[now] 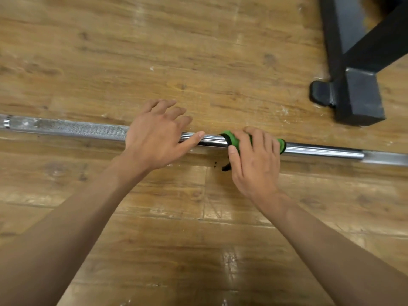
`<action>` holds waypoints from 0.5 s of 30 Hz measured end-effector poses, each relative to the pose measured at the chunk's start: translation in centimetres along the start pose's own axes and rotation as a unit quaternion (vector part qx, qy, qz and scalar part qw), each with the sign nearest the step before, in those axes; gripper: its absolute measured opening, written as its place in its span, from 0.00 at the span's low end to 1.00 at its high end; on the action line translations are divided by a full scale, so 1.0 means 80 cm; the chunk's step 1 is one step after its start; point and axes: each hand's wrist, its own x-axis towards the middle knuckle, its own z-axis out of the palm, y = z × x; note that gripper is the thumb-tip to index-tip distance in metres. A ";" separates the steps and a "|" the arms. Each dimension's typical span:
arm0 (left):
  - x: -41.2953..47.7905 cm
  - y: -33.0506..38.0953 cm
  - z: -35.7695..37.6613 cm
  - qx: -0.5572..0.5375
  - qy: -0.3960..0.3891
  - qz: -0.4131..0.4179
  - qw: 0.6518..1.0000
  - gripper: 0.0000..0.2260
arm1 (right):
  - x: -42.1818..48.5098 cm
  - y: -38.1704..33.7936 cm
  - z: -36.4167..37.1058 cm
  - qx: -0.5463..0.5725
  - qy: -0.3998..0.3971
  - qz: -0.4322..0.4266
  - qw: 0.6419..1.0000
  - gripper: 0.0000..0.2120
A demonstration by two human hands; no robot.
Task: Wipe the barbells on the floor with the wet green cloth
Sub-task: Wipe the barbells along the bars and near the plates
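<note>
**Wooden floor (198, 51), barbell (77, 129), green cloth (234, 139) on the shaft**

Worn wood-look planks fill the view, scuffed and glossy in patches, with a black metal frame (357, 93) standing on them at the upper right. The barbell lies flat on the floor and runs across the whole picture from the left edge to the right edge, tilting slightly nearer to me on the right. Its left stretch is knurled, and the middle and right stretches are smooth and shiny.

My left hand (157, 138) rests over the bar where the knurling ends. The fingers are spread and relaxed past the far side, gripping nothing, and the thumb lies along the shaft and points toward the cloth.

My right hand (254, 160) is just beside it, to the right. Its fingers curl over the green cloth, which is wrapped around the bar, and the thumb presses the cloth's near side. Green shows at both ends of my grip. A black-edged bit of the cloth hangs down to the floor beneath my thumb, among a few dark specks (216, 163).
</note>
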 end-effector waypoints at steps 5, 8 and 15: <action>0.001 0.000 0.001 0.009 -0.007 -0.008 1.000 0.33 | 0.016 0.012 -0.025 0.043 0.077 -0.012 0.996 0.18; 0.003 0.001 -0.001 0.008 -0.008 -0.008 1.000 0.33 | 0.018 0.006 -0.031 0.071 0.117 -0.025 0.990 0.22; 0.005 0.003 0.000 0.007 -0.008 -0.011 1.000 0.34 | 0.045 -0.009 -0.011 0.023 0.028 0.122 0.992 0.08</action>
